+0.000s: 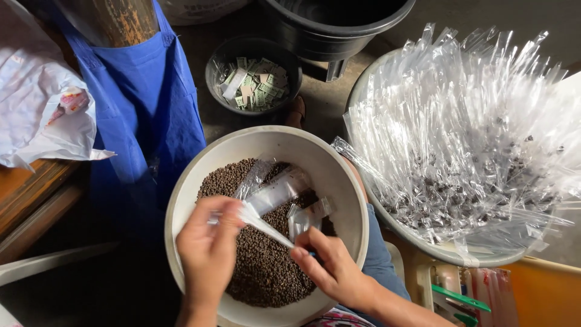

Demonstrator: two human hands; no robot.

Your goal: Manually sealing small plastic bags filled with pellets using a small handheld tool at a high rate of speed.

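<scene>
Holding a thin clear plastic sleeve (266,223) between both hands over a cream bowl (181,200) of small dark brown seeds (260,266), the person risks spills: the sleeve is narrow and limp, so seeds could miss its mouth, and a slack pinch could let it slide into the heap. The left hand (209,251), at about seven o'clock in the bowl, curls palm-down, its grip closed on the sleeve's upper end. The right hand (330,266), at about five o'clock, pinches the lower end between thumb and forefinger, wrist angled in from the lower right. More empty sleeves (281,188) lie loose on the seeds at twelve o'clock and could snag. To the right, at three o'clock, a basin (423,242) of filled sleeves (466,139) stands just beside the bowl.
</scene>
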